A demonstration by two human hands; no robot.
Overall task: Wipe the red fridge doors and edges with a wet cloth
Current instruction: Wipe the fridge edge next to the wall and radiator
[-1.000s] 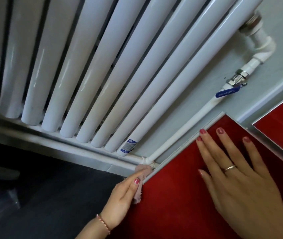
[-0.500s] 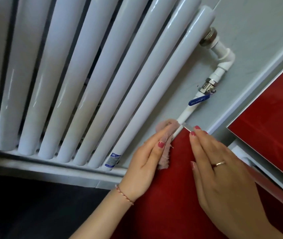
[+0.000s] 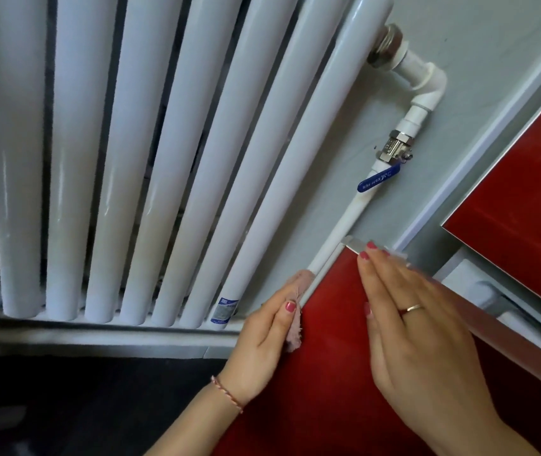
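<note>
The left hand point(image 3: 262, 340) holds the pink cloth point(image 3: 297, 311), fingers closed on it, and presses it against the silver edge point(image 3: 321, 274) of the red fridge door point(image 3: 321, 373), just beside the white pipe point(image 3: 348, 225). The right hand point(image 3: 420, 330) lies flat on the door, fingers straight and together, with fingertips point(image 3: 365, 255) at the upper corner. A second red door point(image 3: 526, 192) is at the right. The white radiator point(image 3: 130, 159) stands behind

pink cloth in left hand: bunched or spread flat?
Bunched: the pink cloth is wadded under the left hand against the red fridge door's edge.
</note>
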